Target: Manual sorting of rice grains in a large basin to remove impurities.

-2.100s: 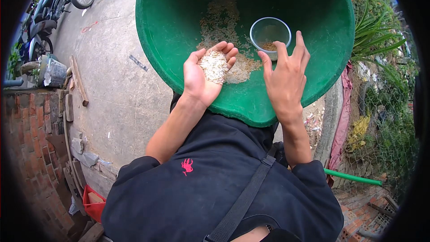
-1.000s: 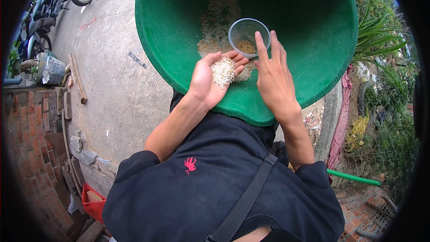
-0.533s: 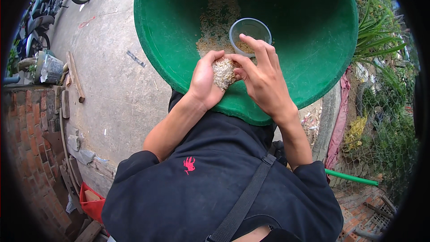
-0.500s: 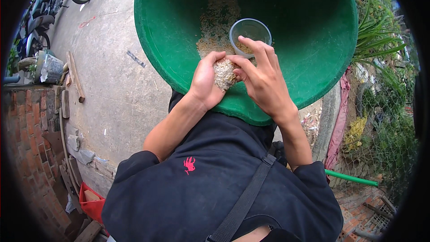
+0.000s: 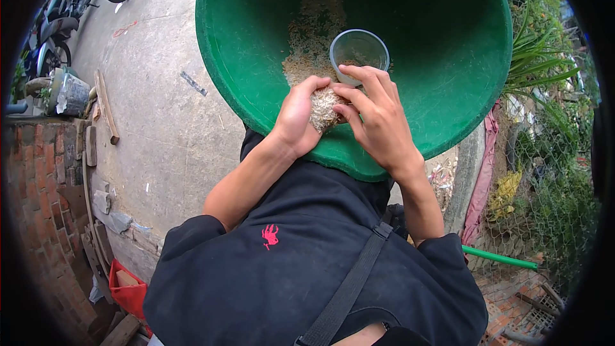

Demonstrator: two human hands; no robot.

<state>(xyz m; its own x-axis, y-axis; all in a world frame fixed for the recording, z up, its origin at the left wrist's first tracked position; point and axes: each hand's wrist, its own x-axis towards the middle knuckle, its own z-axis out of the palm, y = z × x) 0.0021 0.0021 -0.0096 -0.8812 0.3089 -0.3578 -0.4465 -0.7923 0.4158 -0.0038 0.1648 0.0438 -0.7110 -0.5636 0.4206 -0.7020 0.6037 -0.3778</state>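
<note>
My left hand (image 5: 293, 118) is cupped, palm up, around a heap of pale grain (image 5: 324, 110) mixed with husks. Over that heap my right hand (image 5: 383, 118) bends its fingers; thumb and forefinger pinch at the grain's edge, and whatever is between them is too small to make out. Both hands are above the near rim of a large green tub (image 5: 448, 83). A clear plastic cup (image 5: 360, 40) sits inside it, just beyond my right fingertips, partly hidden by them. More loose grain (image 5: 312, 38) is spread along the tub's inner left side.
The tub rests against my lap. Motorbikes (image 5: 57, 32) stand at the far left, above a grey bucket (image 5: 72, 95) and a brick wall (image 5: 38, 186). A wooden plank (image 5: 106, 107) lies on the concrete. Wire fencing and plants (image 5: 557, 147) line the right side.
The right fingers have shifted slightly, with the thumb now closer in on the grain. The grain heap sits a little farther right in my left palm. The cup has barely moved.
</note>
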